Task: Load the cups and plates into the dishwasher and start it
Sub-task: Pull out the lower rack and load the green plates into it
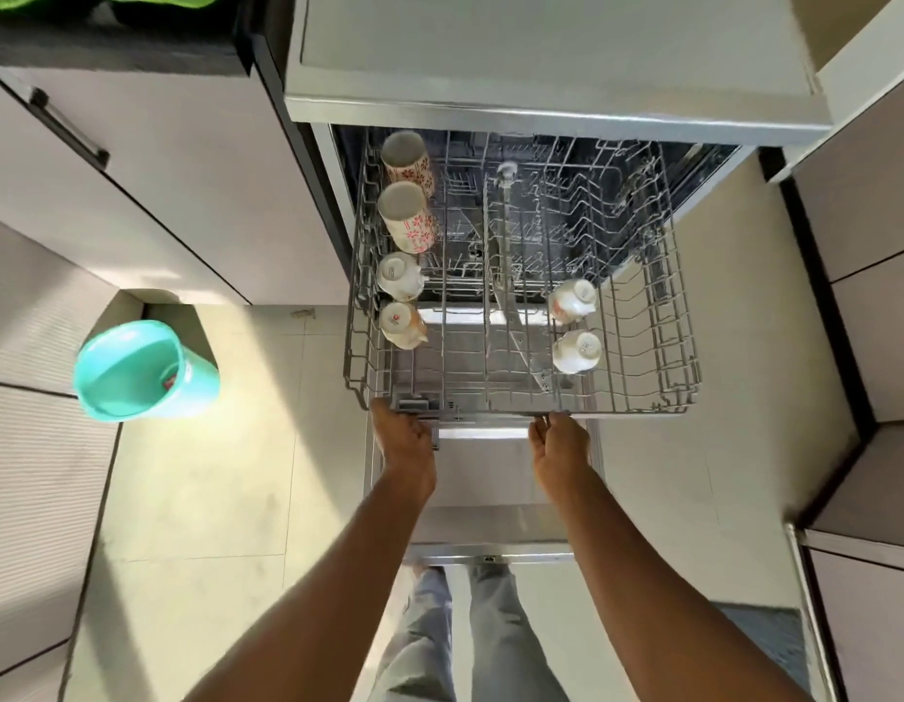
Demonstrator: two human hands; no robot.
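Note:
The dishwasher's upper wire rack is pulled out over the open door. Along its left side lie two tall floral mugs and two small white cups. Two more white cups sit upside down right of the middle. My left hand and my right hand both grip the rack's front edge, fingers curled under it. No plates are in view.
A teal plastic bin stands on the floor to the left. Cabinet fronts close in at left and right. The countertop overhangs the dishwasher. My legs stand just behind the open door.

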